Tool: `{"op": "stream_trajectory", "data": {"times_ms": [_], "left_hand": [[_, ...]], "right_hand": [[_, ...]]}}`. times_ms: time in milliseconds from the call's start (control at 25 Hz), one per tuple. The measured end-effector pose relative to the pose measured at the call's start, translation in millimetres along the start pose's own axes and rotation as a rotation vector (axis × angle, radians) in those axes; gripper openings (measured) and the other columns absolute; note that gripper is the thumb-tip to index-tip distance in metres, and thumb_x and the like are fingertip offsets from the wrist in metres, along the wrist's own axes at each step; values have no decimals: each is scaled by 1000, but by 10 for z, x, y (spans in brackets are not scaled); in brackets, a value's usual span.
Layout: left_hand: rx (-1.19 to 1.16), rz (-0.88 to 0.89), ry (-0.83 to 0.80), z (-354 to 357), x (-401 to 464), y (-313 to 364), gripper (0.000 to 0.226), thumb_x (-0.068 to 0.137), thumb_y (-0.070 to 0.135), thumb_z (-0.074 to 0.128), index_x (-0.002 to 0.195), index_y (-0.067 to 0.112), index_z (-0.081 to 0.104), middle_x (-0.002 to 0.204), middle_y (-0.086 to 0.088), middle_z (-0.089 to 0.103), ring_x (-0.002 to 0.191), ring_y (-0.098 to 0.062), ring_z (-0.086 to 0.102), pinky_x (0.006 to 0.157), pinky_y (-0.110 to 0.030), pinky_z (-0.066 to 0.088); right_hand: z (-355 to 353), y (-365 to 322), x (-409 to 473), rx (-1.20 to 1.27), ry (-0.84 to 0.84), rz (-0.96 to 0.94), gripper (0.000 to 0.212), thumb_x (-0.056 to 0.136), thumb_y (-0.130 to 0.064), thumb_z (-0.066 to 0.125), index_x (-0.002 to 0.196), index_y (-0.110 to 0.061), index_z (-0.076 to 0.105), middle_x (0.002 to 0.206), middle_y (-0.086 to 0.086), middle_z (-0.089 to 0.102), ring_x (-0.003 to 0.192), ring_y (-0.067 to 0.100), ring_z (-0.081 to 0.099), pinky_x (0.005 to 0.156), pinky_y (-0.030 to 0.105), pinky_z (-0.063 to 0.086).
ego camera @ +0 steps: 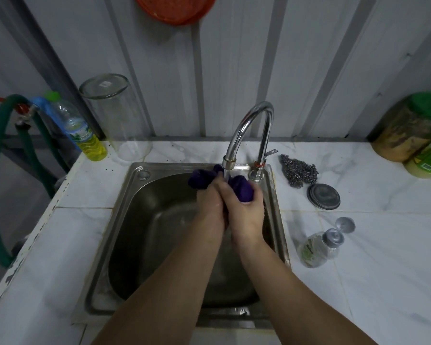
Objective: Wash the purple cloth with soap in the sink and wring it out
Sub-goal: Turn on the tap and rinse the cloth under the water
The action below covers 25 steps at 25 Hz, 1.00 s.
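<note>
Hands (230,202) w/ purple cloth (241,189) bunched betw. them, under tap (249,135).

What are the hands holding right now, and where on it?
Both hands, left hand and right hand, grip the bunched purple cloth around its middle under the tap; its ends stick out beyond the fingers.

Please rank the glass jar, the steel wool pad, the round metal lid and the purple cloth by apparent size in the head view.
1. glass jar
2. purple cloth, partly hidden by hands
3. steel wool pad and round metal lid: too alike to rank
</note>
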<state>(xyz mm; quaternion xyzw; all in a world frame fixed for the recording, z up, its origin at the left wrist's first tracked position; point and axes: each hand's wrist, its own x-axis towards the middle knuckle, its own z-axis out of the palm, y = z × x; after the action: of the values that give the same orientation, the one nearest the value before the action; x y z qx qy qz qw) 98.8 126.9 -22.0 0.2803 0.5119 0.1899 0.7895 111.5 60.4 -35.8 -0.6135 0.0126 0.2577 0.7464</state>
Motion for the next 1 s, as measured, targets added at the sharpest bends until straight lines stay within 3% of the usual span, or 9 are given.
{"op": "stream_trajectory", "data": {"times_ms": [120,240,400,560,640,760,840,920,1000], "left_hand": [[-21,4,17,-5,-114,-58,29,89,8,70,118,5,67,113,-19,74,95,-30,72,81,-41,59],[-263,-41,40,24,-16,19,26,92,13,70,117,8,64,113,-19,73,105,-36,71,96,-52,57],[-278,-1,73,16,55,95,37,98,20,57,130,2,59,102,-11,69,87,-26,69,74,-41,60],[-314,-90,156,109,92,166,21,104,17,46,121,10,55,108,-11,65,93,-27,65,77,-38,55],[-313,-93,142,101,131,131,27,104,23,46,125,12,58,109,-6,65,92,-23,65,76,-37,55],[-277,-53,32,10,126,126,17,94,25,60,105,13,63,103,-9,67,86,-26,66,73,-37,57],[-261,-38,-54,-36,90,176,24,90,29,64,106,11,65,99,-12,67,91,-30,67,79,-40,60],[-269,-75,-127,-91,111,200,30,91,39,63,103,12,65,87,-9,66,78,-26,70,63,-36,61],[-259,-108,-183,-135,130,208,54,92,59,54,121,14,63,98,-10,67,77,-26,70,56,-36,60]], "right_hand": [[108,-101,137,3,81,-57,23,76,-10,82,91,-18,66,78,3,70,75,21,67,86,52,60],[153,-141,271,237,102,-22,23,82,7,68,93,-12,62,71,3,67,70,21,64,85,50,59],[205,-165,283,402,99,49,24,92,8,61,105,-12,64,72,4,69,66,17,67,79,40,60],[174,-130,288,223,109,19,14,97,-6,60,84,-9,63,55,-4,63,51,11,59,56,28,55],[161,-104,293,142,111,16,22,95,-9,62,74,-13,61,53,-4,61,52,14,58,61,32,55],[119,-110,263,29,42,-50,11,89,-6,67,80,-12,64,65,3,61,64,18,60,71,37,56],[57,-139,207,-62,-45,-113,10,85,0,67,85,-9,66,69,5,62,67,17,60,69,33,56],[7,-181,130,-151,-128,-171,14,84,5,67,87,-9,67,72,5,65,65,12,63,66,28,58],[-10,-213,69,-182,-178,-191,17,85,7,67,87,-10,67,73,6,67,63,7,65,64,21,57]]}}
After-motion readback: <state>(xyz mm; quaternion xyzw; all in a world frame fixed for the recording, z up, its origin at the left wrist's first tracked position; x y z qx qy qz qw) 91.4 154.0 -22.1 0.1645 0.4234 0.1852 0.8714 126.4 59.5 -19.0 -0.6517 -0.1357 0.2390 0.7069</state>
